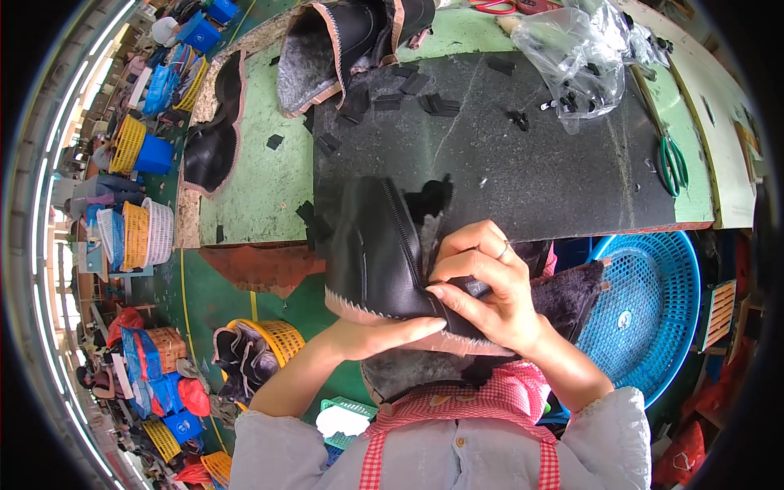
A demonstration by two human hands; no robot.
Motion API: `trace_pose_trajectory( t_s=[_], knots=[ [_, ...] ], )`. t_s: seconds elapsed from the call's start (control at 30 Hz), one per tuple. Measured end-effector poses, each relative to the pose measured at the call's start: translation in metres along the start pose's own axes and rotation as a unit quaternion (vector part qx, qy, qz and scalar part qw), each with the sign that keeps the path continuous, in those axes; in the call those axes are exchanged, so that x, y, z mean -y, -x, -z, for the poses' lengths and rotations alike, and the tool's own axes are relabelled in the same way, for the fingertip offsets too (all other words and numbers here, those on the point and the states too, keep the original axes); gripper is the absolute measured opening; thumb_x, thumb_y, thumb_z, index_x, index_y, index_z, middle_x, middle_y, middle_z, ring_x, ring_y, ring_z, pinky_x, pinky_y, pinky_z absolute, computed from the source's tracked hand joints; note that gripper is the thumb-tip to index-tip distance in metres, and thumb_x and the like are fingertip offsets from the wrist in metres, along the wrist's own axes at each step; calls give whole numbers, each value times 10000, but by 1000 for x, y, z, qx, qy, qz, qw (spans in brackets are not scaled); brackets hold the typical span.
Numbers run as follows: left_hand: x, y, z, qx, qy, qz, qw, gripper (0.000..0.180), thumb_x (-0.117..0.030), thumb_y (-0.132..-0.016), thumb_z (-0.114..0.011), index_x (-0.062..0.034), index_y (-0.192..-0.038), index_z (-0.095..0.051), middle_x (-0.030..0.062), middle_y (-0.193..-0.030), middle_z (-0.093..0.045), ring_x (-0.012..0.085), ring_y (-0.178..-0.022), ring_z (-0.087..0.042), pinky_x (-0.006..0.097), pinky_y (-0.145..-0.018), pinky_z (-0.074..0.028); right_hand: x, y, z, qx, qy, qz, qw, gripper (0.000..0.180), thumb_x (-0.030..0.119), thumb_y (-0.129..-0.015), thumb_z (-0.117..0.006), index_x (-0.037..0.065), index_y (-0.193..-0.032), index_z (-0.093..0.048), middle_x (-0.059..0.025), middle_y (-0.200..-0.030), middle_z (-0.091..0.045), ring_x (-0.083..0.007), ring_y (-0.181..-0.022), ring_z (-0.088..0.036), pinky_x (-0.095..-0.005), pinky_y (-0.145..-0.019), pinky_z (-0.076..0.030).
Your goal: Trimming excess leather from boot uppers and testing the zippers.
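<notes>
A black leather boot upper (359,261) with a zipper and a zigzag-stitched pinkish lower edge is held up at the near side of the workbench. Under that stitched edge lies my left hand (371,336), its thumb stretched along the rim and its other fingers hidden beneath. From the right, my right hand (490,286) pinches the upper beside the zipper, thumb and bent fingers closed on the black material. A ring is on one finger. Dark furry lining (563,298) of another piece shows to the right, under my right wrist, and more grey furry material is on my lap.
Several black scraps (441,104) are scattered over the dark board (547,175). More boot uppers (351,41) lie at the back left. A clear plastic bag (572,61) and green-handled scissors (672,163) are at the right. A blue basket (690,302) stands right, a yellow basket (286,339) left.
</notes>
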State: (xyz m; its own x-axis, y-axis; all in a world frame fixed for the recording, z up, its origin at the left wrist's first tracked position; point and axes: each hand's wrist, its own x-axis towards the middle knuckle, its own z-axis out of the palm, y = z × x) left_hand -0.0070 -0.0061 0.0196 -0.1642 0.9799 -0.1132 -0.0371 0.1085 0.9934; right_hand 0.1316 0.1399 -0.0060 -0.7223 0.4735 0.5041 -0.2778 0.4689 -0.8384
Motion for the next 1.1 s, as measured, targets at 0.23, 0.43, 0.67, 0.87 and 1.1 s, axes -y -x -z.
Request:
trace_pose_trajectory(
  t_s=[0.23, 0.43, 0.67, 0.87, 1.1],
  knots=[
    [7, 8, 1, 7, 5, 120, 993, 374, -252, -977, -610, 13, -1238, -574, 64, -1191, -612, 133, -1069, -596, 303, -897, -488, -6, -4, 1, 56, -95, -48, 993, 130, 82, -803, -746, 57, -910, -676, -50, -909, -643, -243, -906, -615, -365, -817, -480],
    [13, 9, -8, 102, -140, -60, 983, 446, -308, -960, -616, 16, -1265, -578, 147, -1230, -626, 253, -1161, -575, 366, -1072, -356, -30, -49, 19, -140, -68, -69, 985, 107, 81, -833, -734, 24, -872, -652, -72, -941, -631, -204, -964, -606, -342, -866, -473],
    [3, 13, 17, -51, 341, 98, 934, 604, -44, -861, -588, 35, -1423, -380, 147, -1366, -528, 260, -1239, -526, 405, -1075, -400, -5, -38, 28, -36, -182, 31, 982, 301, 19, -808, -763, -5, -1080, -639, -131, -1070, -651, -199, -1002, -638, -320, -887, -518],
    [8, 17, 6, -41, 405, 63, 911, 623, -95, -876, -582, 19, -1444, -352, 158, -1401, -501, 275, -1255, -516, 402, -1084, -387, 7, -51, 51, 73, -11, 107, 991, 281, 314, -743, -834, 119, -832, -653, 2, -873, -671, -197, -964, -654, -464, -1076, -328],
    [22, 10, 0, -80, 361, 38, 929, 586, -177, -937, -565, 27, -1440, -346, 161, -1404, -495, 269, -1252, -523, 406, -1082, -399, 7, -46, 52, -11, 7, 80, 997, 287, 257, -705, -868, 97, -701, -630, 22, -623, -581, -148, -555, -548, -306, -672, -454]
  ],
)
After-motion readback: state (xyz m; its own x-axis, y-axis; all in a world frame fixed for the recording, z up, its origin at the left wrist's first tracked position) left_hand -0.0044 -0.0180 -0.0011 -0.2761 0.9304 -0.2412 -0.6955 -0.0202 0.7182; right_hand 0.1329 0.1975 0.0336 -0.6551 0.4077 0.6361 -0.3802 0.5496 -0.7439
